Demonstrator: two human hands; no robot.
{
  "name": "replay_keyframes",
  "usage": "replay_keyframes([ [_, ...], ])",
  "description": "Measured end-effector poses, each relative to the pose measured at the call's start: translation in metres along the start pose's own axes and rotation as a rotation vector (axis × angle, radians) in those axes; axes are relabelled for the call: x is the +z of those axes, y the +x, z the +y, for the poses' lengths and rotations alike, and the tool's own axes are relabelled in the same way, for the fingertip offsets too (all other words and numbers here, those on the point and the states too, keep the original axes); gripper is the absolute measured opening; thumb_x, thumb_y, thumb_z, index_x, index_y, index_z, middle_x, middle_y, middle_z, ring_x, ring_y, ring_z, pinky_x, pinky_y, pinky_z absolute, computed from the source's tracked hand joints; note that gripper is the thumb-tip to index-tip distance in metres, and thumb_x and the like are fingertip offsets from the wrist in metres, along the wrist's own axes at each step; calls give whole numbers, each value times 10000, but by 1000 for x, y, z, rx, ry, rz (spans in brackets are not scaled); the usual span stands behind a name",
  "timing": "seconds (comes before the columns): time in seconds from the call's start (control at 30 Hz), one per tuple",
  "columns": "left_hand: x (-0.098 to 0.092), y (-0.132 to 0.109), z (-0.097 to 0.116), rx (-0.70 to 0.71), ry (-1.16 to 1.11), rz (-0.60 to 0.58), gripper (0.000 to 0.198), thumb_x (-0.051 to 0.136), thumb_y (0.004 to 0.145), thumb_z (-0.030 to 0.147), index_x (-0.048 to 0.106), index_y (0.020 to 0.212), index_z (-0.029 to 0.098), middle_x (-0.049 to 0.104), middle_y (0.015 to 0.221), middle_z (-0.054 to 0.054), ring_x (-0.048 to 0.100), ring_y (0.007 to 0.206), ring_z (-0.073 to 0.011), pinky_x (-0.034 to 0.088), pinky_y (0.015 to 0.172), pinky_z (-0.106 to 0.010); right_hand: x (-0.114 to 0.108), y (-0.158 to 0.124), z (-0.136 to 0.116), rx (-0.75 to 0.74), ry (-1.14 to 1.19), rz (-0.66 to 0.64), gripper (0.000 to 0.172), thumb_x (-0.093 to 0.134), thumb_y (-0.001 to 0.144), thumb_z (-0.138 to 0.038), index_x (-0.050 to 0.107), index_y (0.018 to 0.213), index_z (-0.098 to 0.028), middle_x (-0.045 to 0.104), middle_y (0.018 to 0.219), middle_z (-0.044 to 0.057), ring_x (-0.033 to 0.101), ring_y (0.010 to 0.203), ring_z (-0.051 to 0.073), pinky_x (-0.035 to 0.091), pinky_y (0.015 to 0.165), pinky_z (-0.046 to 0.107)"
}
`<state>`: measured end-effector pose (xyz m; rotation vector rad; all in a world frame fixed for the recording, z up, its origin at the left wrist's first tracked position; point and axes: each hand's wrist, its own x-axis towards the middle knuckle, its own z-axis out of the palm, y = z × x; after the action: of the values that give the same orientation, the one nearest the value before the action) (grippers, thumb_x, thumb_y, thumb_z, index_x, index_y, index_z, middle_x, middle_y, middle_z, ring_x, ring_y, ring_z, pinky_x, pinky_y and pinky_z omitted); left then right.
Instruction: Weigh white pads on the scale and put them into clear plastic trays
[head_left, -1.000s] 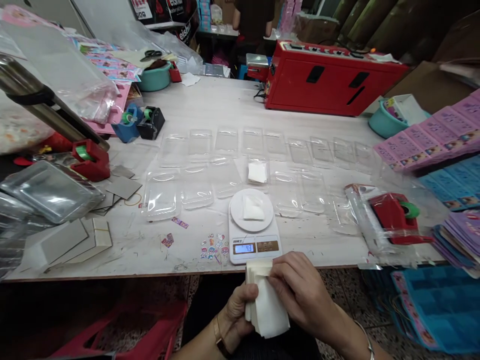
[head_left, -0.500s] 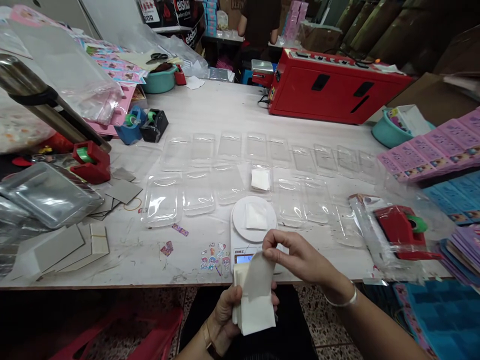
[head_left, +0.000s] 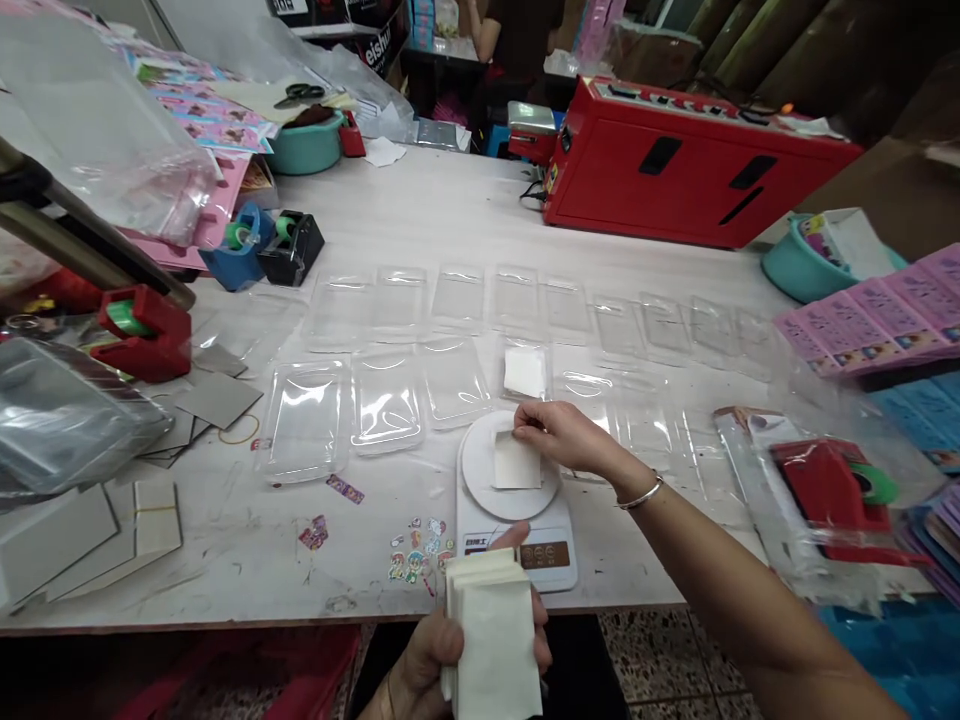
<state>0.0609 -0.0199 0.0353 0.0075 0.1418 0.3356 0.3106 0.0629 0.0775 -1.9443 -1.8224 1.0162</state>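
Note:
My left hand [head_left: 431,650], low in front of me, is wrapped round a thick stack of off-white paper pieces [head_left: 496,640]. My right hand [head_left: 566,437] pinches the upper edge of one off-white paper piece [head_left: 517,468], which lies over the round plate of a white digital scale [head_left: 478,500]. The stack's top end and my left fingers partly cover the scale's display. Just behind the scale, a clear plastic case [head_left: 545,392] holds a small pile of white pieces [head_left: 524,371].
Two rows of clear plastic cases [head_left: 386,405] lie across the table. Stickers [head_left: 414,566] and grey cards [head_left: 220,399] lie to the left. Tape dispensers stand on both sides, one red [head_left: 146,335], one black [head_left: 292,248]. A red machine [head_left: 675,165] stands at the back.
My right hand has carried a paper piece from the stack forward onto the scale plate. My left hand with the stack has moved slightly lower. The view has shifted a little.

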Motion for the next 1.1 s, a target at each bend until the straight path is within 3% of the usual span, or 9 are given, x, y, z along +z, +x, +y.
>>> replay_keyframes([
  [0.13, 4, 23, 14, 80, 38, -22, 1120, 812, 644, 376, 123, 1525, 313, 667, 1078, -96, 661, 892, -214, 534, 744, -321, 3, 2, -4, -37, -158, 48, 134, 507, 870, -141, 547, 755, -199, 585, 716, -15, 501, 659, 133, 332, 601, 254],
  [0.37, -2, 48, 24, 109, 16, 39, 1006, 799, 652, 404, 269, 1497, 270, 688, 1054, -88, 659, 882, -197, 503, 833, -324, 9, 4, -6, -31, -312, 100, 131, 505, 872, -116, 579, 791, -188, 593, 864, 34, 518, 741, 155, 352, 615, 271],
  [0.47, -2, 47, 25, 105, 37, 57, 1007, 813, 630, 394, 301, 1486, 253, 691, 1046, -88, 657, 866, -197, 504, 828, -324, 7, 3, 0, -17, -209, 118, 60, 564, 856, -185, 604, 900, -197, 606, 920, 36, 549, 798, 168, 398, 664, 286],
  [0.63, 3, 42, 29, 111, 71, 98, 1010, 823, 623, 401, 316, 1477, 219, 682, 1044, -93, 653, 874, -206, 509, 836, -328, -6, -3, 17, 11, 212, 153, 263, 664, 787, -349, 616, 1001, -206, 633, 1059, 55, 590, 889, 189, 465, 722, 319],
  [0.73, 8, 27, 33, 147, 104, 94, 1023, 819, 623, 407, 307, 1481, 187, 667, 1027, -88, 634, 852, -197, 515, 821, -328, -13, -16, 21, 10, 336, 288, 257, 644, 798, -378, 629, 967, -184, 647, 1001, 60, 589, 854, 179, 468, 715, 318],
  [0.87, 12, -15, 46, 269, 179, 95, 1099, 820, 577, 453, 295, 1483, 121, 626, 993, -77, 586, 783, -174, 522, 745, -306, -12, -56, 15, -15, 333, 455, 222, 604, 844, -392, 641, 933, -192, 645, 909, 44, 581, 802, 168, 468, 694, 309],
  [1.0, 14, -59, 61, 369, 307, 108, 1158, 868, 459, 470, 385, 1430, 64, 616, 874, -44, 536, 628, -130, 525, 624, -289, 2, -106, 8, -27, 266, 541, 179, 586, 883, -374, 646, 917, -209, 621, 835, 25, 562, 763, 160, 456, 675, 294],
  [1.1, 17, -78, 64, 422, 347, 125, 1101, 882, 447, 462, 464, 1372, 36, 622, 850, -43, 541, 615, -127, 535, 609, -287, 22, -134, 8, -33, 268, 563, 183, 558, 913, -365, 628, 853, -207, 597, 790, 18, 543, 737, 155, 446, 671, 286],
])
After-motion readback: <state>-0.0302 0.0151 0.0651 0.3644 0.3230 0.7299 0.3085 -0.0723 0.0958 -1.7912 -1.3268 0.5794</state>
